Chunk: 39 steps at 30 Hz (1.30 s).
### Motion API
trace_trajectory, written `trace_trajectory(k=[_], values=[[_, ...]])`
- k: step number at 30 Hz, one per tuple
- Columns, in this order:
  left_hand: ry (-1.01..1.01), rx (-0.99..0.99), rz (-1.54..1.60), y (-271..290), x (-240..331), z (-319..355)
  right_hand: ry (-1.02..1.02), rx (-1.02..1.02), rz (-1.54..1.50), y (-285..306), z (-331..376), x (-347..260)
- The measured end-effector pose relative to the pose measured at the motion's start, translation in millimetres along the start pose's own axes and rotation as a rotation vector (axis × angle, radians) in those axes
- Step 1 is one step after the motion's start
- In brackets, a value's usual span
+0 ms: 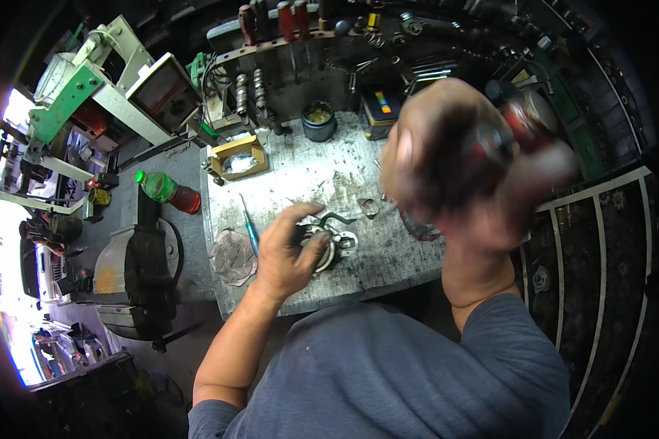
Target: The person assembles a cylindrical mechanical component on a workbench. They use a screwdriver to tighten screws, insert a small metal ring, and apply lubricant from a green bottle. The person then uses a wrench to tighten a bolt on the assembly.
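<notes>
My left hand [284, 252] rests over the workbench with thumb and fingers curled round a round metal part [327, 259]. A dark curved piece [337, 218] and a small pale plate with holes [350, 243] lie right beside that part. My right hand [436, 135] is raised high and close to the camera, smeared by motion. Its fingers seem bent round something dark with a greyish metal end [496, 143], whose kind I cannot make out. A thin blue-handled tool [252, 233] lies left of my left hand, by a crumpled clear plastic bag [233, 257].
The metal-topped workbench [300, 175] carries an open cardboard box [239, 159], a dark round tin [318, 123] and a dark blue box [381, 113]. At left stand a bench vise [124, 267] and a green-capped bottle of red liquid [168, 192]. Screwdrivers [285, 22] hang in a rack behind.
</notes>
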<state>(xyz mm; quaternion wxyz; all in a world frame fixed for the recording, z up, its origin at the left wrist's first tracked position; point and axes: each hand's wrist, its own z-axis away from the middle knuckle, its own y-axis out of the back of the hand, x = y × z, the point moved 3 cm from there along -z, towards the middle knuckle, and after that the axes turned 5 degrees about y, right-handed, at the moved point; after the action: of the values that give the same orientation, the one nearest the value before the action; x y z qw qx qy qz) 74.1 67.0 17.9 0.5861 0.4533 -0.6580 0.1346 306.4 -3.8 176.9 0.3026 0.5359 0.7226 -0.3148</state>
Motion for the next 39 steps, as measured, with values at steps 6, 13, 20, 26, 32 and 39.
trace_trajectory(k=[6,13,20,26,32,39], values=[[0.038,0.319,0.099,11.6,-12.0,42.1,-0.861,0.002,1.22,133.1,104.9,130.9],[0.273,0.427,-0.043,22.8,-30.8,126.9,-0.719,0.111,1.734,240.1,219.5,219.1],[0.179,0.294,-0.143,17.3,-12.5,110.0,-0.593,-0.382,1.727,186.4,220.9,255.0],[0.116,0.017,-0.222,6.0,-2.2,56.9,-0.68,0.088,1.247,152.1,144.1,176.8],[0.098,0.02,0.001,-4.5,-24.7,35.4,-0.202,-0.574,1.228,20.2,26.2,50.7],[0.109,-0.053,0.119,-9.6,-39.3,29.1,-0.099,-1.149,1.461,-58.5,-28.3,51.9]])
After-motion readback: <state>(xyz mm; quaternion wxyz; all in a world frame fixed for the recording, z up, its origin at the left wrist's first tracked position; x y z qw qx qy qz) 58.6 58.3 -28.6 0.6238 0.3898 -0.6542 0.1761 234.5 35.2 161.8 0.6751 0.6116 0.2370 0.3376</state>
